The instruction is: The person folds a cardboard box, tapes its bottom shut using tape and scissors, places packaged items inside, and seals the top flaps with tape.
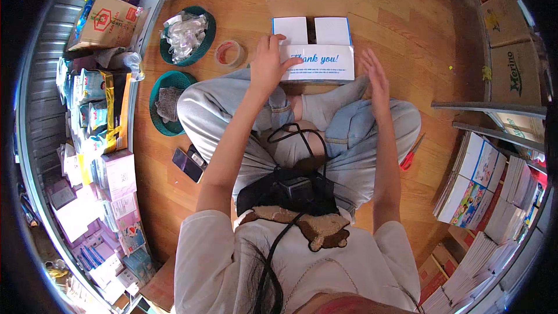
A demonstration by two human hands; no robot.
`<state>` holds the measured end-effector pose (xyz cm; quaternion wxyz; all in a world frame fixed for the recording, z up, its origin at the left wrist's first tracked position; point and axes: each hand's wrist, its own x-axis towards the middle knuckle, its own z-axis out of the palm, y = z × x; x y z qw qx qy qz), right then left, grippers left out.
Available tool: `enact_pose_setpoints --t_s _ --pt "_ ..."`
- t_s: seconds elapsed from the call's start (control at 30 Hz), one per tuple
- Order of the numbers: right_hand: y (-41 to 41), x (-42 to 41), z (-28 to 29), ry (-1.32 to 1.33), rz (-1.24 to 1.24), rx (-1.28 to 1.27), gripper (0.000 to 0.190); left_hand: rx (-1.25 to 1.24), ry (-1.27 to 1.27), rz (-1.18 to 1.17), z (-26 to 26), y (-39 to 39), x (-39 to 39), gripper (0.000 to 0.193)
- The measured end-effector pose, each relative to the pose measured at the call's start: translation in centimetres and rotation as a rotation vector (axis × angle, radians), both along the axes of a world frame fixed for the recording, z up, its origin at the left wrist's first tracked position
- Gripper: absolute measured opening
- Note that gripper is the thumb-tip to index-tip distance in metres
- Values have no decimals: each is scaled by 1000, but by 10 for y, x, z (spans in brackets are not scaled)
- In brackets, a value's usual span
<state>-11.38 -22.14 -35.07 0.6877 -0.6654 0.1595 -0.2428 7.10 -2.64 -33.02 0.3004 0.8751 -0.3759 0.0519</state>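
Note:
A white cardboard box [318, 73] with blue edging and printed writing lies on the floor before my crossed legs. Its two small side flaps [289, 29] are folded inward, with a dark gap between them. The front flap [322, 61] faces up, and a back flap [307, 6] extends away from me. My left hand [269, 59] is at the box's left side, thumb over the front flap and fingertips by the left side flap; whether it grips is unclear. Just off the right side, my right hand [375, 72] holds nothing, its fingers extended and partly spread.
Left of the box are a tape roll [229, 53], a green basket of crumpled plastic [210, 37] and another with grey cloth [156, 115]. A phone [187, 165] lies by my left knee, red-handled scissors [407, 160] by my right. Stocked shelves [146, 22] and stacked cartons [514, 72] flank me.

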Motion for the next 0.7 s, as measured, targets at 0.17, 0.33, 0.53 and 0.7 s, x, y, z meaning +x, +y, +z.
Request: enact_pose_setpoints --t_s 0.17,0.33,0.53,0.7 --pt "-15 37 13 3 -93 -140 42 -55 -72 167 -17 -1 -4 84" --pt "-15 106 59 -42 -143 -952 43 -65 76 305 -30 2 -1 100" --pt "1 145 46 25 -139 -1303 38 -107 243 324 -35 -2 -1 102" --pt "26 109 46 269 24 -1269 30 -182 294 325 -47 5 3 99"
